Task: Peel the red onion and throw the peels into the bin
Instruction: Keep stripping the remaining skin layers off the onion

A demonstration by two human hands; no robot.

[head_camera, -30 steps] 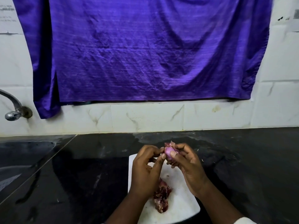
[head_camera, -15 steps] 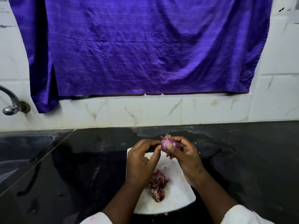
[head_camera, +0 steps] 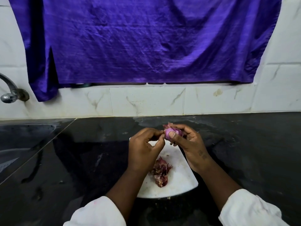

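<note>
A small red onion (head_camera: 169, 132), partly peeled and pale purple, is held above the far end of a white cutting board (head_camera: 179, 181). My right hand (head_camera: 189, 144) grips it with the thumb across its front. My left hand (head_camera: 144, 150) pinches a strip of skin at the onion's left side. Dry skin still sticks up from the onion's top. A pile of dark red peels (head_camera: 160, 172) lies on the board below my hands. No bin is in view.
The board rests on a wet black stone counter (head_camera: 244, 152). A sink (head_camera: 21, 144) lies at the left with a metal tap (head_camera: 9, 92) on the tiled wall. A purple cloth (head_camera: 146, 39) hangs over the wall behind.
My head has tilted, so hands and board sit a little higher in view and both white sleeves show. My left fingers have shifted to the onion's left side.
</note>
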